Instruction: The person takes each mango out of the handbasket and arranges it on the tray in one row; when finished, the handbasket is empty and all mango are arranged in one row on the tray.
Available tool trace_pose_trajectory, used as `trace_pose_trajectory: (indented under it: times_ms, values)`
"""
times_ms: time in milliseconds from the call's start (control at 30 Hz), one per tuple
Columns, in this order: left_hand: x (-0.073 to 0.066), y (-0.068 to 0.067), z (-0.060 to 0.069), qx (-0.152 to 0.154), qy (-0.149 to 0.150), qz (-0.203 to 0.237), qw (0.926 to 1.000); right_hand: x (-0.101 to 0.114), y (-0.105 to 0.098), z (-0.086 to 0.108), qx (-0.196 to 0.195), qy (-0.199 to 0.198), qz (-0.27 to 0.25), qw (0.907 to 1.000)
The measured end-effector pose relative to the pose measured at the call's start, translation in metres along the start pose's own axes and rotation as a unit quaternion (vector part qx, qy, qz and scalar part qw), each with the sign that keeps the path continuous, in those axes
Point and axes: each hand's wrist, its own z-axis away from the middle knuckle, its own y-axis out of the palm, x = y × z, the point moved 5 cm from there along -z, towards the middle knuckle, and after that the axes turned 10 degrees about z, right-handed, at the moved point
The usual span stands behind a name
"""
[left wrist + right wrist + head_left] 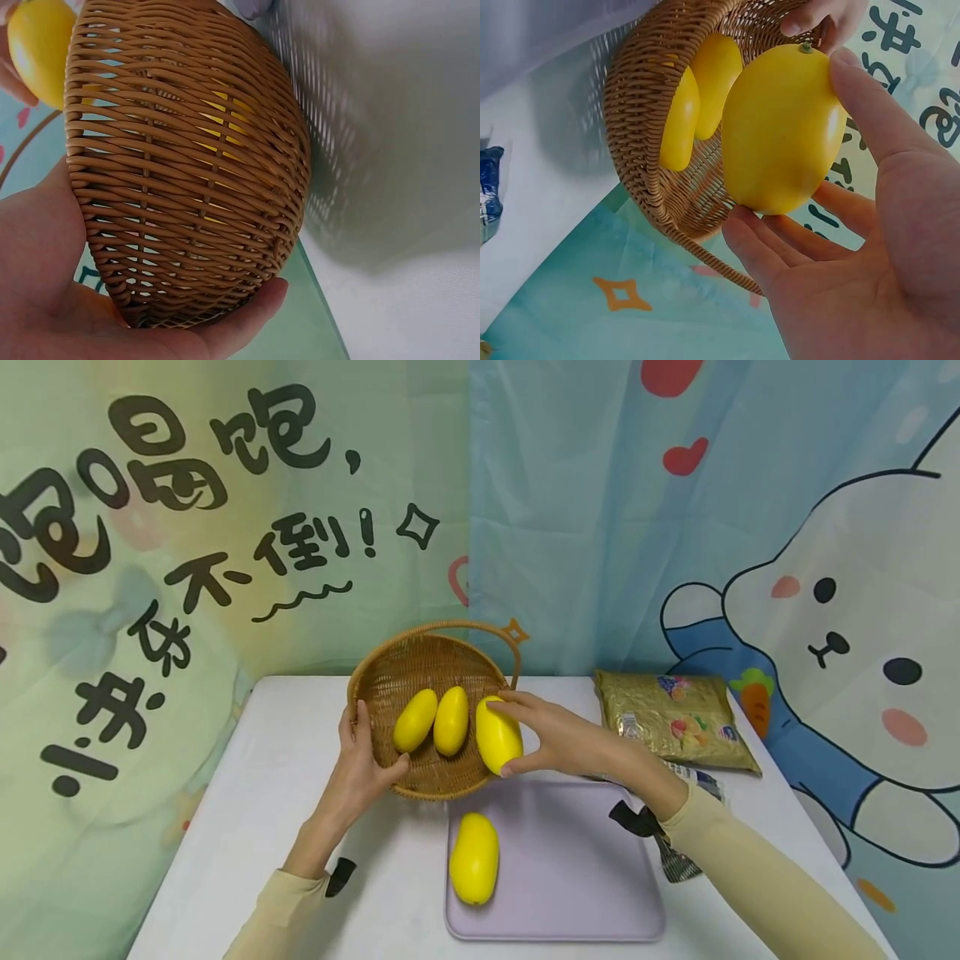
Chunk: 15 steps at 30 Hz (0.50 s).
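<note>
A person's right hand (573,739) pinches a smooth yellow fruit (498,737) end to end, the thumb near the stem end and fingertips at the other, the palm clear of it. The fruit is at the right side of the mouth of a tilted wicker basket (420,660). The left hand (360,768) grips the basket's left side, fingers partly curled around it; whether the basket touches the table cannot be told. The fruit looks firm and probably fairly light, perhaps a plastic model; its glossy, rounded skin could slip, so a hold across its two ends or around its middle seems best. The basket looks light and slightly springy, easiest to hold by its rim or its thin arched handle. Two more yellow fruits (415,720) lie inside it, and another yellow fruit (474,860) lies on the left of a flat lilac tray (570,860). The table (292,727) is white. Toward its back right lies a gold bag (667,718). Behind hangs a green and blue curtain (540,527) with large black Chinese lettering and a cartoon rabbit.
</note>
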Motion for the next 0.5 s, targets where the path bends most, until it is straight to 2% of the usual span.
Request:
trace_pose_trajectory:
  times_ms: [267, 500]
  values:
    - [0.001, -0.001, 0.001, 0.002, -0.002, 0.002, 1.0000, -0.002, 0.005, 0.025, -0.017, -0.001, 0.004, 0.9998]
    - [0.001, 0.000, 0.000, 0.002, 0.004, 0.004, 1.0000, -0.007, 0.016, 0.048, -0.026, 0.013, -0.027, 0.9992]
